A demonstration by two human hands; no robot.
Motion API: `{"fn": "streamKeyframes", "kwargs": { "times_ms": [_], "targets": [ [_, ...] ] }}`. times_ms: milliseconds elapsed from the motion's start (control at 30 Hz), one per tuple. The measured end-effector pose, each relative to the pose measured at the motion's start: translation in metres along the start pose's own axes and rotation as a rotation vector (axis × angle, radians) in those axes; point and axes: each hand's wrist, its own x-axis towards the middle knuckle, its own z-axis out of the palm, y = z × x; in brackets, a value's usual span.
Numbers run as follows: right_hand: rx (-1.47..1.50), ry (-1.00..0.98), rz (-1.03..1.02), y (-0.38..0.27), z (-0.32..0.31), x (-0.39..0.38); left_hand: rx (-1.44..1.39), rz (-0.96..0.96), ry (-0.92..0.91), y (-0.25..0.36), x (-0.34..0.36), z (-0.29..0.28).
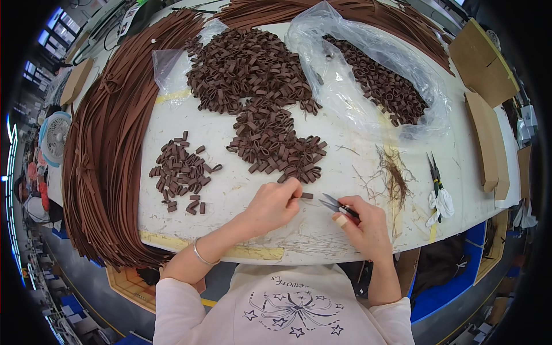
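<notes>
The left hand (275, 204) pinches one small brown loop (306, 196) on the bench (345, 167), fingers closed on it. The right hand (368, 227) grips little snips (332, 202), tips just beside the loop. A small done-looking pile (183, 172) lies left of the fingers. A much bigger heap (259, 98) waits beyond them, so I'd say most is left.

1. Long brown leather strips (106, 144) drape over the white surface (345, 172) at its left edge.
2. A clear plastic bag (345, 52) holds brown loops.
3. Spare black snips (434, 172) lie at the right.
4. A white fan (56, 137) stands beyond the surface's left edge.
</notes>
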Motion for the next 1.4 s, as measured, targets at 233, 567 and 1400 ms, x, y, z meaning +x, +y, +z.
{"fn": "streamKeyframes", "kwargs": {
  "times_ms": [233,567,1400],
  "targets": [
    [0.279,-0.111,-0.091,-0.001,0.038,0.004,-1.229,-0.459,0.025,-0.010,-0.029,-0.013],
    [0.192,-0.092,0.033,-0.013,0.033,0.013,-0.130,-0.150,0.227,-0.012,-0.032,-0.017],
    [0.225,-0.146,-0.160,-0.007,0.046,-0.004,-1.856,-0.571,0.017,-0.006,-0.052,0.000]
  ]
}}
